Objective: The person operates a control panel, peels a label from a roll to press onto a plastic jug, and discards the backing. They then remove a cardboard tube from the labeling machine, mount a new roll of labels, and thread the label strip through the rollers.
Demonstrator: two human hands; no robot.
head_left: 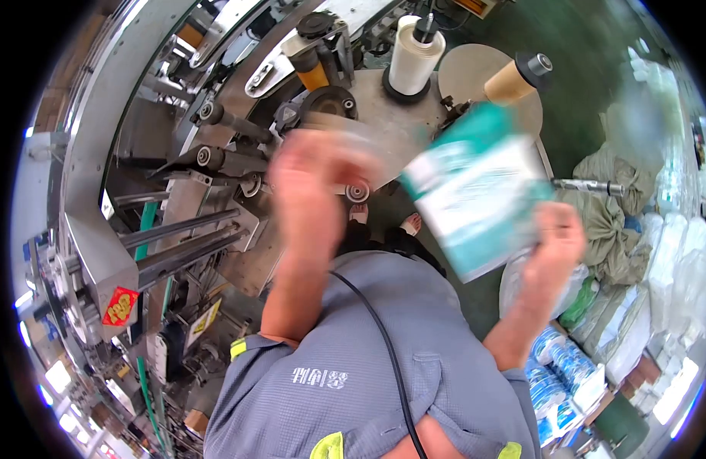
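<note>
In the head view, my right hand (pixel 555 237) is closed on the lower right edge of a flat green-and-white printed packaging bag (pixel 479 191). The bag is tilted and smeared by motion, so its print cannot be read. My left hand (pixel 316 162) is raised beside the machine's rollers, strongly blurred. Its fingers are too smeared to show whether they hold anything. A pale translucent streak lies just past them. Beyond both hands stands a white film roll (pixel 415 61) on a black base.
Machine rollers (pixel 234 161) and a metal frame (pixel 92 153) fill the left side. A round metal disc (pixel 475 69) and a brown core (pixel 513 80) are at the back. Tied sacks (pixel 613 222) and blue-white printed rolls (pixel 555 367) lie on the right.
</note>
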